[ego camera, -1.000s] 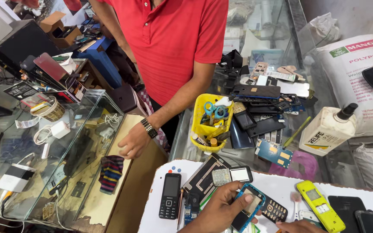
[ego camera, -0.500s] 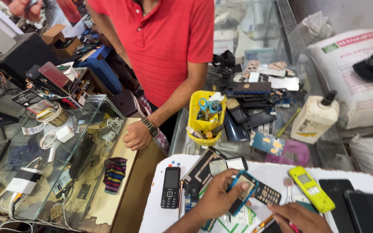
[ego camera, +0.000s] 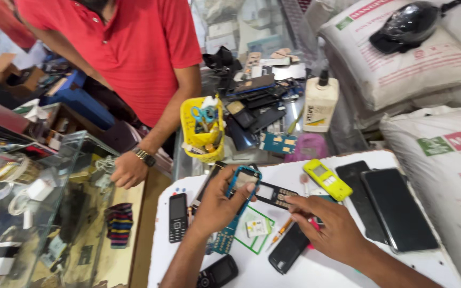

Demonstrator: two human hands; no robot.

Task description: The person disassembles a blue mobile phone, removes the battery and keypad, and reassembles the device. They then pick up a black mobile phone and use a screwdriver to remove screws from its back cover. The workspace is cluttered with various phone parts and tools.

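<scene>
My left hand (ego camera: pixel 217 202) grips a blue phone frame (ego camera: pixel 243 181), holding it tilted above the white work board (ego camera: pixel 316 266). My right hand (ego camera: pixel 329 226) rests flat on the board just right of it, fingertips touching a black keypad strip (ego camera: pixel 276 195). Under my right palm lies a black phone (ego camera: pixel 288 248). A green circuit board (ego camera: pixel 222 240) sits below my left hand. A small orange screwdriver (ego camera: pixel 279 233) lies between my hands. A yellow phone (ego camera: pixel 327 179) lies beyond my right hand.
A person in a red shirt (ego camera: pixel 129 53) stands across the counter, one hand (ego camera: pixel 129 169) on it. A yellow basket of tools (ego camera: pixel 204 130), a white bottle (ego camera: pixel 319 104), two black smartphones (ego camera: pixel 388 205), black keypad phones (ego camera: pixel 177 217) and white sacks (ego camera: pixel 438 144) surround the board. A glass case (ego camera: pixel 33 213) is left.
The view has swung right and closer. My left hand has lifted the blue frame higher, and my right hand has come fully into view onto the board by the keypad strip.
</scene>
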